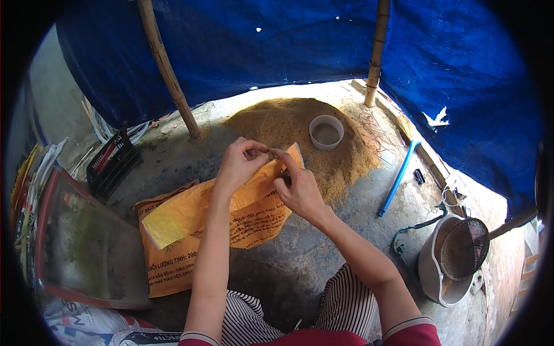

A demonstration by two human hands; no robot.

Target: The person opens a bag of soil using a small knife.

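Note:
My left hand (pixel 245 164) and my right hand (pixel 298 189) meet above the printed orange sack (pixel 245 230). The fingertips of both are pinched close together, around something small that I cannot make out. A small dark bit shows by the curled fingers of my right hand. The sack lies on the ground in front of my knees, with a yellow folded strip (pixel 173 222) across it. Its upper right corner rises just behind my right fingers. Beyond my hands spreads a heap of brown grainy material (pixel 277 122), and a white round tub (pixel 326 132) sits on it.
To the right lie a blue tube (pixel 399 179) and a white bucket (pixel 430 262) with a mesh strainer (pixel 464 248). At left are a red-rimmed panel (pixel 86 248) and a black crate (pixel 112 163). Bamboo poles (pixel 168 69) and a blue tarp (pixel 265 46) bound the back.

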